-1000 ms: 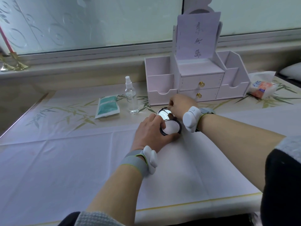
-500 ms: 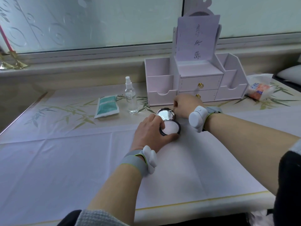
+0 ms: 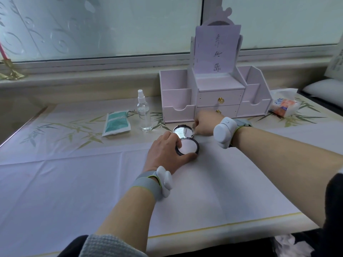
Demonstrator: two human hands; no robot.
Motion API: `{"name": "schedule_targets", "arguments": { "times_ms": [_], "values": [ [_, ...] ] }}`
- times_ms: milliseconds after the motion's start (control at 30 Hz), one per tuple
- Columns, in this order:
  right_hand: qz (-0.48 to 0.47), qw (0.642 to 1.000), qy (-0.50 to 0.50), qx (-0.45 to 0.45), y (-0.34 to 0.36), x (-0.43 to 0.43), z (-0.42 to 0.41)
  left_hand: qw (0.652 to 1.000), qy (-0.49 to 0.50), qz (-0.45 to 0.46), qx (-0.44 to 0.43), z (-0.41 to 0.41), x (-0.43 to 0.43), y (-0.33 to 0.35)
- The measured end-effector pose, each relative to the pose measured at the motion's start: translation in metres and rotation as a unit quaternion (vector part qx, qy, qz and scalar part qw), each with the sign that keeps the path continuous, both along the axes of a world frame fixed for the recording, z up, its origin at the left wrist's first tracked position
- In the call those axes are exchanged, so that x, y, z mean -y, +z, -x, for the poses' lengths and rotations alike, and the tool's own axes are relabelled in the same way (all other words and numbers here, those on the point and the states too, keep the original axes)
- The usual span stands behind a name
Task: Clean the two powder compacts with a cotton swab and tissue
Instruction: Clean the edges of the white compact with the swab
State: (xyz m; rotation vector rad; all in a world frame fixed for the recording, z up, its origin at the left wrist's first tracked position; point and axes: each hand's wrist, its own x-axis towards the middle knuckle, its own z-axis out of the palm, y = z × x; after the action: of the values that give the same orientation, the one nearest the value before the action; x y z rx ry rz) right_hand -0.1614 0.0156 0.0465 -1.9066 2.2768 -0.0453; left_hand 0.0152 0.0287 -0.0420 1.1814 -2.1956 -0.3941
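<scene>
We see the open compact (image 3: 187,146) on the white cloth (image 3: 74,182), its base grasped between thumb and fingers of the left hand (image 3: 164,151). The right hand (image 3: 204,125) is just beside the mirror lid (image 3: 182,131); its fingers seem curled, but we cannot tell if they hold something.

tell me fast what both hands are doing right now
Left hand: grips the open powder compact by its base.
Right hand: curled beside the mirror lid; holding anything cannot be told.

Head-worn, forward and downward (wide-angle)
</scene>
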Motion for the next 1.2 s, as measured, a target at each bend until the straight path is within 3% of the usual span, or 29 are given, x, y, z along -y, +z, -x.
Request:
{"name": "schedule_targets", "arguments": {
  "times_ms": [500, 733, 1200],
  "values": [
    [0.003, 0.989, 0.002, 0.151, -0.007, -0.011, 0.002, 1.0, 0.003, 0.002, 0.006, 0.0, -0.003, 0.003],
    [0.053, 0.912, -0.094, 0.396, -0.03, -0.023, 0.006, 1.0, 0.018, -0.013, -0.003, -0.001, -0.004, 0.004],
    [0.079, 0.838, -0.106, 0.529, -0.04, -0.048, 0.003, 0.997, 0.041, -0.036, -0.06, -0.001, -0.002, 0.003]
  ]
}}
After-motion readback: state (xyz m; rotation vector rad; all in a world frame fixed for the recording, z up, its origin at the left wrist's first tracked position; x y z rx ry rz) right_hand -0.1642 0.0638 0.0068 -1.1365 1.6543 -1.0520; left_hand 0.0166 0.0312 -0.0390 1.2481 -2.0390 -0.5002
